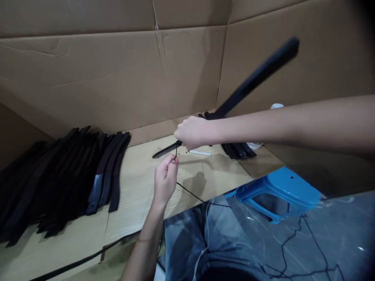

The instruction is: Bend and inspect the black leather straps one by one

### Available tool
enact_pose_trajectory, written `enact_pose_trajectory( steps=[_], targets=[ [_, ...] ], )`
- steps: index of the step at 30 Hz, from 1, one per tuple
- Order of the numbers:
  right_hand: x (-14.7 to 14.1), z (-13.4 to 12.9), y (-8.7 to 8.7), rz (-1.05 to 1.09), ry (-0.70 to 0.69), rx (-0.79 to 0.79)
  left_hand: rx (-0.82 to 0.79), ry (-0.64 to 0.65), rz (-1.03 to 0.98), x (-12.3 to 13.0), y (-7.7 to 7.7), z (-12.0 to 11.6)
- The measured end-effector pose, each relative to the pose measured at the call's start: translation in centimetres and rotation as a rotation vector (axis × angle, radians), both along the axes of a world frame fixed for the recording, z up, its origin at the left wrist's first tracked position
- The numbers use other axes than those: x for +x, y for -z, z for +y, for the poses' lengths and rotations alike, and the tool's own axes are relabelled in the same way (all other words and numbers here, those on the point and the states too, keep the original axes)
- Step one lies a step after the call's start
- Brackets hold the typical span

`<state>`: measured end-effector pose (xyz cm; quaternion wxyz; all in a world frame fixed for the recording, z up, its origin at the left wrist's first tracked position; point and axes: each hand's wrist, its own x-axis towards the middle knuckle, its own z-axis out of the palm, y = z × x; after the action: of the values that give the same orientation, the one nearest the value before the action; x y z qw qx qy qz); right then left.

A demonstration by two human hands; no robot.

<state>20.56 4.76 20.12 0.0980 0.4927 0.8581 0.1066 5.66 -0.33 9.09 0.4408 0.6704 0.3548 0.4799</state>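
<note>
My right hand is a fist around a long black strip, which slants from the upper right down to its thin end left of the fist. Just below, my left hand is closed on a black cord. The cord runs taut up to the strip beside my right fist. More of the cord hangs from my left hand over the table's front edge. Under my hands lies a thin white stick on the pale table.
Many black strips are piled on the left, with a smaller pile on the right. Cardboard walls rise behind. A blue stool stands at the lower right, near loose cord on the floor.
</note>
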Motion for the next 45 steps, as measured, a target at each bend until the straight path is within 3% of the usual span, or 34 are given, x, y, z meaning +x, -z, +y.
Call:
enact_pose_trajectory(
  steps=[6, 11, 15, 21, 27, 37, 41, 45],
  targets=[
    [0.4, -2.1, 0.4, -0.072, -0.067, 0.139, -0.051, -0.049, -0.141, -0.4, -1.4, -1.3],
    [0.3, -3.6, 2.1, -0.137, -0.194, 0.257, -0.257, -0.075, -0.324, -1.5, -3.3, -1.5],
    [-0.2, -4.6, 3.4, -0.160, -0.255, 0.323, -0.294, -0.051, -0.382, -2.0, -4.6, -1.2],
    [-0.6, -4.7, 3.0, -0.148, -0.234, 0.340, -0.281, -0.059, -0.352, -1.3, -4.5, -2.5],
    [-0.3, -4.5, 1.7, -0.043, -0.131, 0.259, -0.245, -0.067, -0.325, -0.9, -3.0, -3.7],
    [-0.3, -4.6, 0.8, 0.290, 0.062, 0.195, -0.256, -0.090, -0.313, -0.7, -1.4, -3.2],
    [0.0, -4.3, 0.5, 0.560, 0.167, -0.015, -0.229, -0.090, -0.273, -0.7, -1.1, -2.7],
    [0.2, -4.3, 0.2, 0.833, 0.217, -0.378, -0.211, -0.094, -0.252, -1.0, -0.8, -2.2]
  ],
)
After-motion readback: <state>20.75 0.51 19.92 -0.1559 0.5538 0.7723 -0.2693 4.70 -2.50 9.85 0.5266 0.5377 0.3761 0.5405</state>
